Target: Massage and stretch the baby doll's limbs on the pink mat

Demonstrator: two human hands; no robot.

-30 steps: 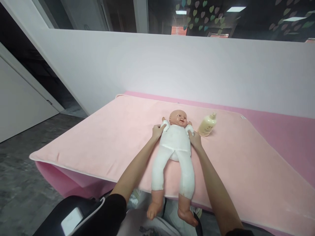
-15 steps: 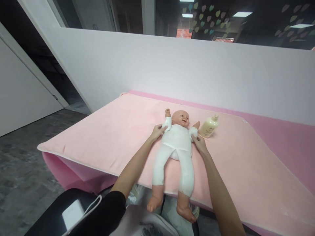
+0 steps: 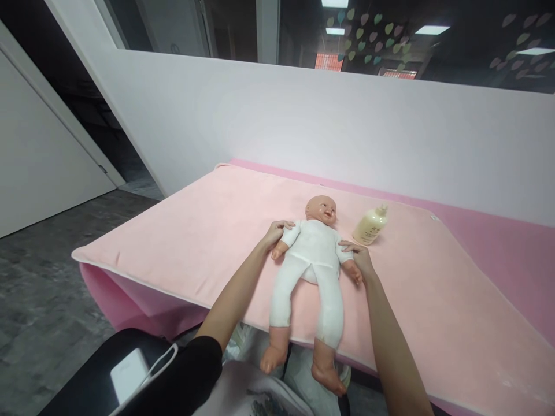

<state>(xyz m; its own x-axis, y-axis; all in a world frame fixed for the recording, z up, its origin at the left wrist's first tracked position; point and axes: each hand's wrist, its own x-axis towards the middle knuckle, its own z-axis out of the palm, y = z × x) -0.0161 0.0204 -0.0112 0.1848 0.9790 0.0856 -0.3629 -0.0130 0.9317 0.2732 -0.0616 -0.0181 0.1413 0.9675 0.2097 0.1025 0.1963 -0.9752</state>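
At the far left, at about 9 o'clock from the doll, a grey floor (image 3: 47,277) is seen beside a white door panel (image 3: 34,167). At 7 o'clock, low in the view, a white device (image 3: 129,375) with a white cable is seen on a dark surface. The pink blanket (image 3: 208,231) is spread over a pink padded table (image 3: 498,231), with a white wall (image 3: 303,121) behind it at 12 o'clock.

The left hand (image 3: 273,233) is laid at the doll's shoulder, at about 10 o'clock from its chest; the fingers are curled loosely around the upper sleeve, with the fingertips touching the white cloth. The baby doll (image 3: 313,254) is laid on its back near the middle of the blanket, head toward 12 o'clock, dressed in a white suit, with both arms lowered beside the body and both bare feet hanging past the near edge at 6 o'clock.

The right hand (image 3: 361,261) is placed against the doll's other arm at about 3 o'clock; the fingers are held close together and bent over the sleeve, though a firm grasp cannot be told. A cream lotion bottle (image 3: 370,225) is seen lying tilted on the blanket at 1 o'clock from the doll's head, near it but apart.
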